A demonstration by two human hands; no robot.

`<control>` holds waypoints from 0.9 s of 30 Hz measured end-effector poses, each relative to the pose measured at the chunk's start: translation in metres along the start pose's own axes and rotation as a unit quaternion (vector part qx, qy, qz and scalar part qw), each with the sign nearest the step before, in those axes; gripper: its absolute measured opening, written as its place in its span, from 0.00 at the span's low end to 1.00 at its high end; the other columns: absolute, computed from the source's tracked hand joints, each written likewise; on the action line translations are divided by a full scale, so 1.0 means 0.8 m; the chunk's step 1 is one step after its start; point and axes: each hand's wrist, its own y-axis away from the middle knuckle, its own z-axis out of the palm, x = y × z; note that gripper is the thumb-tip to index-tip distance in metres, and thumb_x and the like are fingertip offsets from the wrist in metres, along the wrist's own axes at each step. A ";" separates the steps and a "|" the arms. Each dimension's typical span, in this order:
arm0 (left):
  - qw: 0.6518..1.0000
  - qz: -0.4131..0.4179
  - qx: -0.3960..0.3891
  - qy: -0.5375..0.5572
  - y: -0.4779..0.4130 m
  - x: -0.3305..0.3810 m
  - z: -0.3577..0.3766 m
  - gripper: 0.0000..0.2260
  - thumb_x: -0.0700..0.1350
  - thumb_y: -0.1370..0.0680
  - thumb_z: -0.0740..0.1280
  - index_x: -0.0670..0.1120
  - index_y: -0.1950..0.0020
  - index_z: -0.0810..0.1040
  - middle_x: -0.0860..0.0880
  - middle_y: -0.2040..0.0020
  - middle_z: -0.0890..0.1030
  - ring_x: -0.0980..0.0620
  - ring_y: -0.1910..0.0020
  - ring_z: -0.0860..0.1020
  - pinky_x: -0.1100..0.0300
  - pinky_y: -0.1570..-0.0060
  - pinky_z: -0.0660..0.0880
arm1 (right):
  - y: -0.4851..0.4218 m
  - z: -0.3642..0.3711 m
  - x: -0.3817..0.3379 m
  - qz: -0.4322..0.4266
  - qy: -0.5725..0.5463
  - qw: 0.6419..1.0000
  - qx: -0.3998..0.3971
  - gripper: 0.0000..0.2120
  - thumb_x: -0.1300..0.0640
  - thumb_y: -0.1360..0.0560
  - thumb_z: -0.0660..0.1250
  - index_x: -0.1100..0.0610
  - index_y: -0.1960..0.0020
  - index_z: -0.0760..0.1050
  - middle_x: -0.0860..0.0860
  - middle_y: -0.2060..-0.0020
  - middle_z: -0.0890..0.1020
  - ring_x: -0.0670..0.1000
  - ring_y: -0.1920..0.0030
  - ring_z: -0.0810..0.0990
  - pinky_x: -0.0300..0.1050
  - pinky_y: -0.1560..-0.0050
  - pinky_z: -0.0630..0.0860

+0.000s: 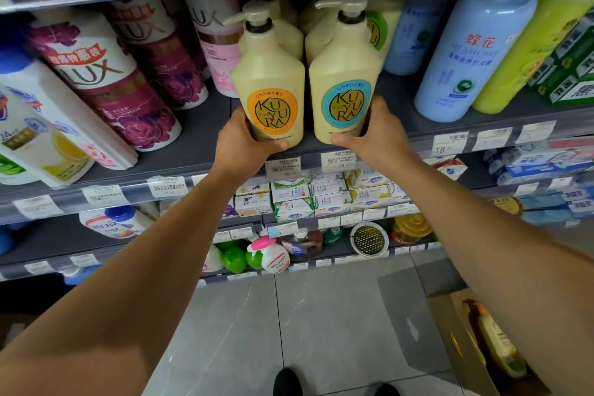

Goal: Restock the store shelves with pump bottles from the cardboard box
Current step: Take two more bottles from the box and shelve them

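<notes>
Bottles wait in the box on the floor. Higher, the left hand clasps the orange-label bottle low and the right hand the blue-label bottle, at the shelf edge. Probably full, heavy and smooth; low grips suit.

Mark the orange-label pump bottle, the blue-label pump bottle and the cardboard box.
orange-label pump bottle [272, 112]: head view, on its round orange label.
blue-label pump bottle [345, 104]: head view, on its round blue label.
cardboard box [450, 331]: head view, on its near flap.
</notes>
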 end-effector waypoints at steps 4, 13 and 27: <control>0.997 -0.005 0.074 0.010 0.025 0.013 -0.003 0.28 0.45 0.36 0.78 0.47 0.40 0.69 0.52 0.45 0.77 0.54 0.47 0.76 0.65 0.54 0.74 | 0.036 -0.015 -0.002 -0.008 0.033 0.998 0.059 0.35 0.51 0.33 0.76 0.55 0.31 0.66 0.53 0.36 0.71 0.51 0.36 0.71 0.47 0.40 0.71; 0.940 0.118 -0.118 -0.299 0.226 0.064 0.074 0.11 0.47 0.26 0.66 0.46 0.45 0.79 0.45 0.47 0.79 0.43 0.46 0.76 0.50 0.46 0.73 | 0.223 -0.086 0.048 0.046 0.256 0.963 -0.069 0.15 0.54 0.24 0.64 0.57 0.39 0.72 0.55 0.42 0.74 0.58 0.42 0.75 0.51 0.45 0.75; 0.721 0.164 -0.493 -0.457 0.552 0.216 0.296 0.12 0.46 0.23 0.63 0.46 0.40 0.73 0.45 0.41 0.77 0.44 0.44 0.76 0.53 0.50 0.73 | 0.599 -0.332 0.248 0.254 0.266 0.904 -0.219 0.15 0.57 0.24 0.63 0.61 0.39 0.69 0.60 0.42 0.73 0.62 0.43 0.75 0.53 0.50 0.73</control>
